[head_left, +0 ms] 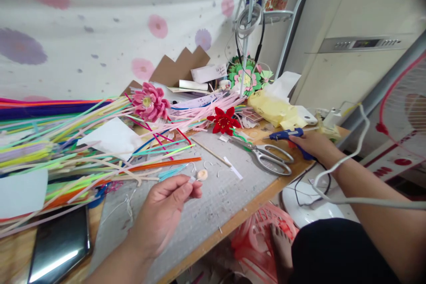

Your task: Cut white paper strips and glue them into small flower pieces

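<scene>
My left hand [169,206] is closed in a pinch above the grey mat [213,213], holding a small white piece [192,179] between thumb and fingers. A round beige bead-like disc [202,175] shows right beside the fingertips; whether it is attached to the white piece I cannot tell. At the right, my right hand [314,144] is wrapped around a blue hot glue gun [282,135], its nozzle pointing left. Metal scissors [266,155] lie just left of that hand. Near them are a red pipe-cleaner flower [223,120] and a thin wooden stick [211,151].
Bundles of coloured pipe cleaners [66,155] cover the left side, beside a dark phone-like device [61,244]. A pink flower [151,103] rests on them. A white cable [362,142] crosses my right forearm. A pink fan [404,102] stands at the far right.
</scene>
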`<state>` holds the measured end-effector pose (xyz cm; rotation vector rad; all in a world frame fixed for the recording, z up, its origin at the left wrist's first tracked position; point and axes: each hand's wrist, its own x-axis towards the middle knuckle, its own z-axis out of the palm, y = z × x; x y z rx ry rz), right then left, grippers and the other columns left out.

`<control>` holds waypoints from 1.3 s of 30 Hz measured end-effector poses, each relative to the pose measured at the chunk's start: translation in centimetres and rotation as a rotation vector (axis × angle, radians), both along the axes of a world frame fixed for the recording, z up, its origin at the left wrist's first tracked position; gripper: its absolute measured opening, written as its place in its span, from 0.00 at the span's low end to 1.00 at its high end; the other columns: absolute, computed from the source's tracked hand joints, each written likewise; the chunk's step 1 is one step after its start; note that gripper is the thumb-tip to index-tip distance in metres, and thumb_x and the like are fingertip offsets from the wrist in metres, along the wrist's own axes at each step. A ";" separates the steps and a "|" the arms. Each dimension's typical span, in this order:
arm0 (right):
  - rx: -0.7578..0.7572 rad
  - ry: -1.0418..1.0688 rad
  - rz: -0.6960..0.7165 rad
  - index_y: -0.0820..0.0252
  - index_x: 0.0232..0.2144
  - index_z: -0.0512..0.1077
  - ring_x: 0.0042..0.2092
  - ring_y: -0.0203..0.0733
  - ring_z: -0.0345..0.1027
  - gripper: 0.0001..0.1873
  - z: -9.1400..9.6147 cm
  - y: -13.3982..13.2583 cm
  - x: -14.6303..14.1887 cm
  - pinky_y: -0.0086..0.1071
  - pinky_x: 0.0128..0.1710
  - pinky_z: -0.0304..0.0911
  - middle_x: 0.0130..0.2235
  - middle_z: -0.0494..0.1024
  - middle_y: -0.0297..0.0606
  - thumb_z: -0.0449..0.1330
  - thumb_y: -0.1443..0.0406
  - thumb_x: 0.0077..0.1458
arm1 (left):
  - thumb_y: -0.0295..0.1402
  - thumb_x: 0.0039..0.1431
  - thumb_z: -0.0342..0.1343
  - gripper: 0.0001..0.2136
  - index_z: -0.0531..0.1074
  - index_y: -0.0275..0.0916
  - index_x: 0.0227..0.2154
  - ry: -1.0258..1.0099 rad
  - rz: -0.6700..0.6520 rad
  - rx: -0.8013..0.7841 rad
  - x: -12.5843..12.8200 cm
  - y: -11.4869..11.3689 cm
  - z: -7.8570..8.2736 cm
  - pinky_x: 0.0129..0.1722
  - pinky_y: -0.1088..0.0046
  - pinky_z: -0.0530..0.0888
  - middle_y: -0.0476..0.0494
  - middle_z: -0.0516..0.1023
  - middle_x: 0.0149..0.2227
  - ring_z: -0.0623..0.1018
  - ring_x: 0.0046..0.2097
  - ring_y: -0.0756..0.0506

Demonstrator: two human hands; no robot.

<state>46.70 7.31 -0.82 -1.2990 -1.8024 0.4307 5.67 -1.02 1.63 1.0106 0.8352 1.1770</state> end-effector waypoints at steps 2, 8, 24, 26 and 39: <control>0.041 -0.073 -0.095 0.55 0.09 0.58 0.11 0.30 0.46 0.25 1.6 -0.6 -1.0 0.30 0.16 0.54 0.09 0.49 0.23 0.63 0.61 0.52 | 0.34 0.48 0.67 0.04 0.81 0.41 0.27 -0.050 -0.009 -0.021 0.1 0.0 0.1 0.37 0.75 0.73 0.48 0.81 0.28 0.77 0.32 0.50; 0.065 -0.135 -0.057 0.57 0.25 0.74 0.33 0.42 0.70 0.08 4.6 -5.1 -13.2 0.35 0.35 0.63 0.29 0.76 0.38 0.59 0.64 0.55 | 0.35 0.49 0.66 0.04 0.81 0.41 0.28 -0.118 -0.123 0.078 0.0 -0.1 0.1 0.37 0.73 0.73 0.48 0.79 0.27 0.77 0.32 0.49; -0.633 1.223 0.377 0.59 0.22 0.75 0.26 0.31 0.65 0.07 2.9 -8.5 -26.0 0.27 0.29 0.61 0.25 0.76 0.31 0.69 0.64 0.42 | 0.36 0.50 0.66 0.05 0.81 0.40 0.27 -0.120 -0.149 0.000 0.4 -0.3 -0.4 0.40 0.70 0.73 0.46 0.81 0.29 0.77 0.35 0.47; -0.556 1.160 0.384 0.59 0.21 0.73 0.30 0.34 0.68 0.08 3.2 -7.9 -25.6 0.29 0.32 0.64 0.30 0.79 0.34 0.69 0.64 0.43 | 0.36 0.50 0.65 0.05 0.81 0.40 0.27 -0.092 -0.104 -0.036 0.4 -0.2 -0.4 0.42 0.66 0.74 0.45 0.81 0.31 0.77 0.36 0.46; -0.403 0.445 0.348 0.58 0.35 0.65 0.29 0.35 0.72 0.14 3.8 -7.1 -24.0 0.30 0.32 0.65 0.26 0.76 0.30 0.65 0.67 0.46 | 0.33 0.57 0.55 0.09 0.75 0.38 0.25 0.305 0.018 0.113 0.1 0.0 -0.4 0.42 0.67 0.67 0.46 0.76 0.29 0.73 0.37 0.45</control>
